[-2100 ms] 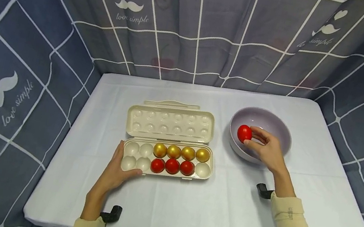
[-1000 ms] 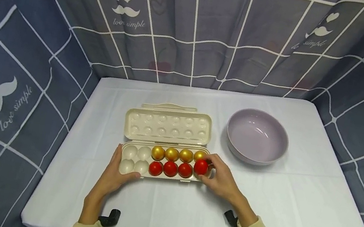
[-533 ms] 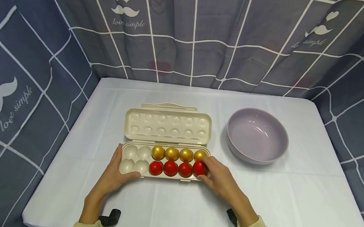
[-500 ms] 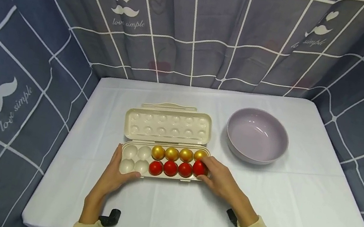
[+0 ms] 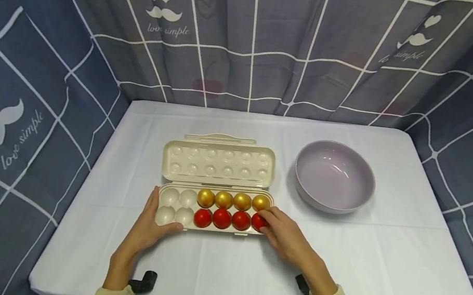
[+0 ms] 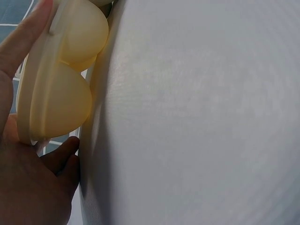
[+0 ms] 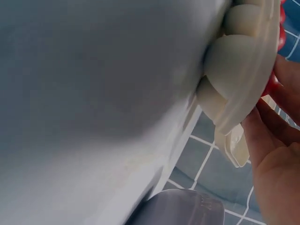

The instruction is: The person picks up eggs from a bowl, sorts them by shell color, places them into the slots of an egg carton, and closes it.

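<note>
A cream egg carton (image 5: 183, 217) lies with its lid (image 5: 219, 163) folded back. Gold eggs (image 5: 224, 199) fill the right part of its back row, with red eggs (image 5: 221, 218) in front of them. My left hand (image 5: 147, 228) grips the carton's left end, thumb along the front edge; in the left wrist view, fingertips reach below the rim. At the front right cup, my right hand (image 5: 289, 237) has its thumb and fingers around a red egg (image 5: 257, 222), partly covering it. The right wrist view shows these fingers (image 7: 262, 124) at the carton's end.
A round lilac bowl (image 5: 334, 178) stands on the white-covered table (image 5: 223, 277), right of the carton. Dark checked curtains (image 5: 286, 29) enclose the back and sides. A black wrist camera (image 5: 143, 282) sits on the left wrist.
My right hand has carried the red egg from over the bowl to the front right cup and lowered it there; lately its fingers shifted slightly. My left hand stays at the carton's end.
</note>
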Action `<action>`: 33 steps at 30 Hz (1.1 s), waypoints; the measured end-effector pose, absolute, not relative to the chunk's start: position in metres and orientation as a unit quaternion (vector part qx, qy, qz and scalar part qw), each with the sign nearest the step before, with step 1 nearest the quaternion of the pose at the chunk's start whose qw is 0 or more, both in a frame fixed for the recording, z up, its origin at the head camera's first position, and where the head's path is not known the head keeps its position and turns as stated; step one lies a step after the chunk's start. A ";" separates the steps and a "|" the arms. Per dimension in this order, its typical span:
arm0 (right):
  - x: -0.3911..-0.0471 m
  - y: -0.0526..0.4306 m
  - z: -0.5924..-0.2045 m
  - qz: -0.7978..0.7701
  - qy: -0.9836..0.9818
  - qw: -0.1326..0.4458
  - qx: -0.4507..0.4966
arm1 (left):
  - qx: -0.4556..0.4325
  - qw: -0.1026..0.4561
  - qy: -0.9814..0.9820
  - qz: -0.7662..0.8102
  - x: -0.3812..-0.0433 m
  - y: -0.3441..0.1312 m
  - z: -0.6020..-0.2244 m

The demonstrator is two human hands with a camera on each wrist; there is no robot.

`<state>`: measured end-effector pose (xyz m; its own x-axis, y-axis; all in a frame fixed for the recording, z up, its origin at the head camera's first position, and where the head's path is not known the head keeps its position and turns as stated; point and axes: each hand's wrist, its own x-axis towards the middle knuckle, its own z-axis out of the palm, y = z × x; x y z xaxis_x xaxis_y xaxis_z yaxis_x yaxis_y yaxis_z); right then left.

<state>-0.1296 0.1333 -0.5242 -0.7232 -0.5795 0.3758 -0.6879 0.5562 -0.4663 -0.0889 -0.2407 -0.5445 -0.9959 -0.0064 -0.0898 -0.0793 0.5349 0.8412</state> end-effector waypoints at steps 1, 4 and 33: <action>-0.130 0.133 -0.524 0.311 -0.876 0.093 0.357 | -0.025 0.039 0.875 0.481 -0.089 -0.240 -0.544; -0.133 0.132 -0.521 0.359 -0.868 0.115 0.323 | -0.024 0.043 0.875 0.481 -0.090 -0.240 -0.543; -0.210 0.111 -0.488 0.758 -0.640 -0.110 0.057 | -0.010 0.018 0.886 0.464 -0.087 -0.241 -0.541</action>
